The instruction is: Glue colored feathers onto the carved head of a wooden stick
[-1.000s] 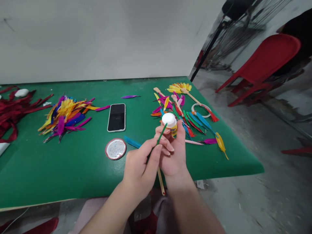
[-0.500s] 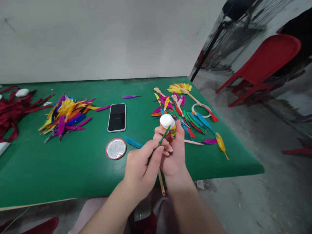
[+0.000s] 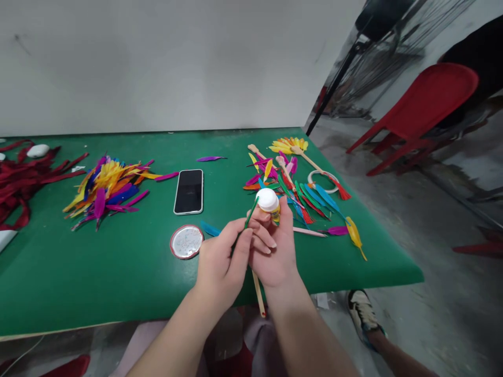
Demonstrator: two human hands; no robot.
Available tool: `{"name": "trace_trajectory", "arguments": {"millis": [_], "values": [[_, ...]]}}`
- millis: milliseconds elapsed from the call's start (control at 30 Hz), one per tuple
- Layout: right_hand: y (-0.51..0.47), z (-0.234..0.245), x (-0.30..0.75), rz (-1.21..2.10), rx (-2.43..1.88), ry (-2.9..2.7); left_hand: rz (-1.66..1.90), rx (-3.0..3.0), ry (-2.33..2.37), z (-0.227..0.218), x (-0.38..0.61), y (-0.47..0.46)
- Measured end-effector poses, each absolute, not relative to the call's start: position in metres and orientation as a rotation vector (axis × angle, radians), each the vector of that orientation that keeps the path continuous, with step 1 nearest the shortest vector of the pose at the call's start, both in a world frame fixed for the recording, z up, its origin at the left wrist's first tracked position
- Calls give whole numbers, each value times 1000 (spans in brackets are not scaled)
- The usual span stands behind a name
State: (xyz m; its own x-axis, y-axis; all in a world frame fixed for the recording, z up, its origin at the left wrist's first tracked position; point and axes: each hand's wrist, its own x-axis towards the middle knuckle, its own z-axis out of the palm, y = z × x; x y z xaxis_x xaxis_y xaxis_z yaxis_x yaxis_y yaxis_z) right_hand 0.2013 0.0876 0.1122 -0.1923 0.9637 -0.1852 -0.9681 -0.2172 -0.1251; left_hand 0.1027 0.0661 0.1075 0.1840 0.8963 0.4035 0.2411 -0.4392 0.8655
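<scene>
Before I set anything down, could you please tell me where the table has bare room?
The widest bare patch of table lies left of the lid, in front of the feather pile. A smaller one lies right of the phone, nearer than the lone purple feather. Around the ring and the ribbons it is crowded.

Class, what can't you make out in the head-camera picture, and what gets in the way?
Head view, bottle: its base is hidden by the right hand.
Head view, green stick: its lower end is hidden by the left hand.
Head view, wooden stick: its upper end is hidden behind the hands.
Head view, red ribbons: cut off by the left edge.
</scene>
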Motion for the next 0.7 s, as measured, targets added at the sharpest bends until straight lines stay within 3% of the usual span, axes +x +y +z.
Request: {"name": "trace_trajectory", "arguments": {"millis": [700], "values": [[88,116,198,1772,-326,41,1228,1928,1082,111,98,71]]}}
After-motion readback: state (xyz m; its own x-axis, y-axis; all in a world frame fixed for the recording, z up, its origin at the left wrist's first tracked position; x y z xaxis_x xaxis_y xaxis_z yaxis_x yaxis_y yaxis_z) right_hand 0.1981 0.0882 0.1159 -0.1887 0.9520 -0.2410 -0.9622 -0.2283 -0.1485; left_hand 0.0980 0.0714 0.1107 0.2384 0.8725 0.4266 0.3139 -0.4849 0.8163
